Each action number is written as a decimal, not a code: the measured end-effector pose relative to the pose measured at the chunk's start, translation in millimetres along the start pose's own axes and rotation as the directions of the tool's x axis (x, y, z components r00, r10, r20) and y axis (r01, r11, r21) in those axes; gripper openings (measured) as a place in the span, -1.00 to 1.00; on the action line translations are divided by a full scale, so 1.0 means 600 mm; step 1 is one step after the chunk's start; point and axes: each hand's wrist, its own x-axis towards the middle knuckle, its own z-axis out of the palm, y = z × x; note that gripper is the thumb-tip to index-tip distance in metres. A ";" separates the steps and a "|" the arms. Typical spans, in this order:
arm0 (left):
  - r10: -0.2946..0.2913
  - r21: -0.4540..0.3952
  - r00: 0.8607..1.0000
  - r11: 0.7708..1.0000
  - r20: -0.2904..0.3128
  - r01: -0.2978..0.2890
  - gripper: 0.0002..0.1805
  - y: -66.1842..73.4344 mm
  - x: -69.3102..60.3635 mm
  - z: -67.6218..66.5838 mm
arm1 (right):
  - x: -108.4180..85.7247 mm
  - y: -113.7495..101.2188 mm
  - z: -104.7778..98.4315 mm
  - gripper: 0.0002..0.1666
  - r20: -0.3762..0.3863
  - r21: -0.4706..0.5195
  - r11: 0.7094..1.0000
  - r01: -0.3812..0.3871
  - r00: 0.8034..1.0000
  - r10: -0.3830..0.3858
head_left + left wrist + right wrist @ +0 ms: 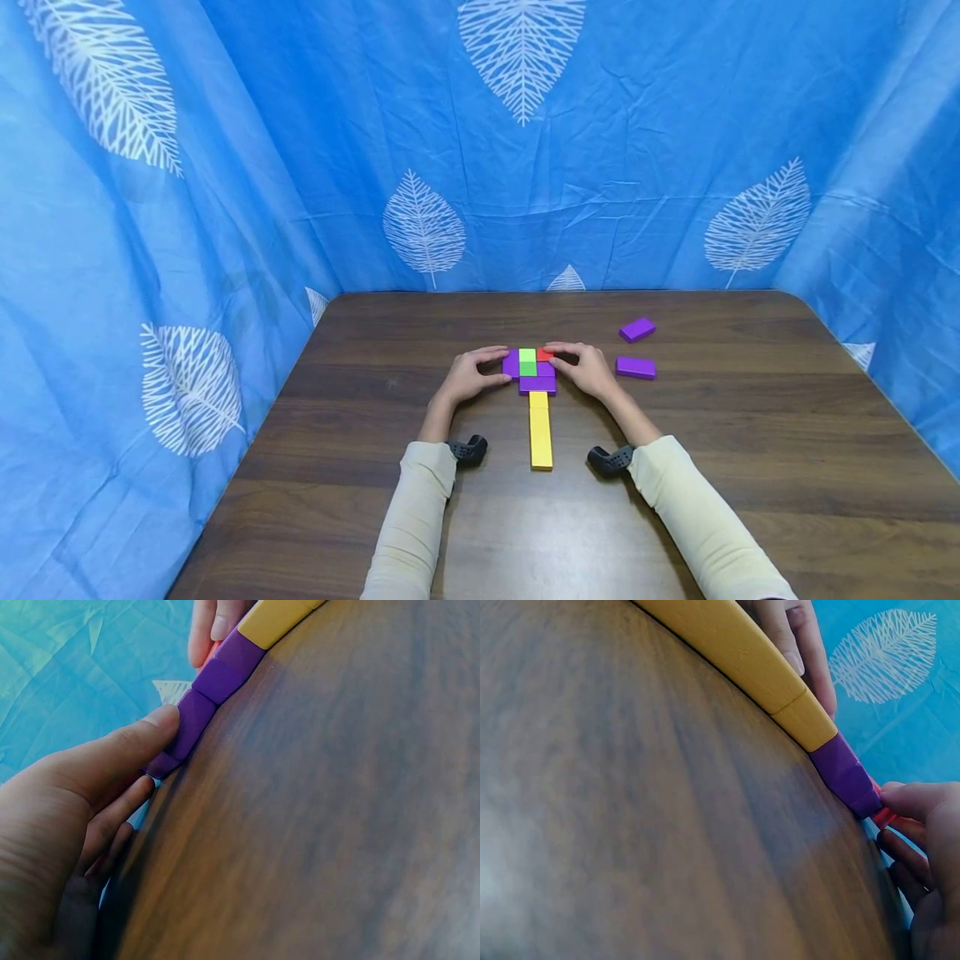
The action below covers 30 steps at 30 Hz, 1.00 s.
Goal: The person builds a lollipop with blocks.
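On the table lies a flat figure of small coloured blocks. My left hand (467, 377) pinches the purple block (510, 365) at its left end, thumb on the near side and fingers at the far side. At the right end my right hand (589, 372) holds a red block (543, 354) between thumb and fingers, which partly cover it. Between the hands sit a light green block (527, 355) and a darker green piece (528, 368). A purple block (537, 386) lies in front of them, and a yellow strip (540, 437) runs from it toward me.
Two loose purple blocks, one farther back (637, 330) and one nearer (635, 367), lie right of my right hand. Black wrist devices stick out inward at the left wrist (470, 451) and right wrist (609, 461). A blue leaf-patterned curtain (510, 183) hangs behind the wooden table (750, 467).
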 end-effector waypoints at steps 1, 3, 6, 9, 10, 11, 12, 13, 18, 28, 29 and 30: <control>0.000 0.001 1.000 1.000 0.000 0.000 -0.42 0.000 0.000 0.000 | 0.000 -0.001 0.000 -0.69 0.001 0.001 1.000 -0.003 1.000 0.003; -0.002 0.004 1.000 1.000 0.002 0.002 -0.42 0.001 0.000 0.000 | -0.001 -0.002 0.000 -0.69 0.007 0.001 1.000 -0.003 1.000 0.003; 0.000 0.007 1.000 1.000 0.003 0.000 -0.43 0.001 -0.001 0.000 | -0.001 -0.002 0.000 -0.69 0.015 -0.001 1.000 -0.001 1.000 0.001; 0.004 0.009 1.000 1.000 0.001 -0.004 -0.43 0.000 -0.001 0.000 | -0.001 -0.001 0.001 -0.69 0.023 -0.010 1.000 0.001 1.000 -0.001; 0.005 0.010 1.000 1.000 0.001 -0.005 -0.43 0.000 -0.001 0.000 | -0.001 0.000 0.002 -0.69 0.024 -0.014 1.000 0.003 1.000 -0.003; 0.007 0.009 1.000 1.000 0.000 -0.007 -0.43 0.000 -0.001 0.000 | -0.001 0.000 0.002 -0.69 0.025 -0.018 1.000 0.005 1.000 -0.005; 0.007 0.011 1.000 1.000 0.000 -0.007 -0.43 0.000 -0.001 0.000 | 0.000 0.000 0.002 -0.69 0.026 -0.021 1.000 0.008 1.000 -0.008; 0.008 0.012 1.000 1.000 -0.001 -0.008 -0.43 0.000 0.000 0.000 | 0.000 0.001 0.002 -0.69 0.027 -0.023 1.000 0.012 1.000 -0.012; 0.002 0.015 1.000 1.000 0.001 -0.002 -0.43 0.001 0.001 -0.001 | -0.001 -0.001 0.001 -0.69 0.020 -0.024 0.999 0.033 0.999 -0.033; -0.009 0.005 1.000 1.000 0.004 0.009 -0.42 0.001 -0.003 0.000 | -0.008 0.000 0.005 -0.68 -0.049 0.046 0.998 0.036 0.998 -0.033; -0.010 0.005 1.000 1.000 0.003 0.010 -0.42 0.001 -0.003 0.000 | -0.010 0.000 0.005 -0.68 -0.068 0.071 0.997 0.028 0.997 -0.023; -0.010 0.007 1.000 1.000 0.002 0.010 -0.42 0.001 -0.003 0.000 | -0.012 0.000 0.004 -0.69 -0.086 0.093 0.995 0.021 0.996 -0.013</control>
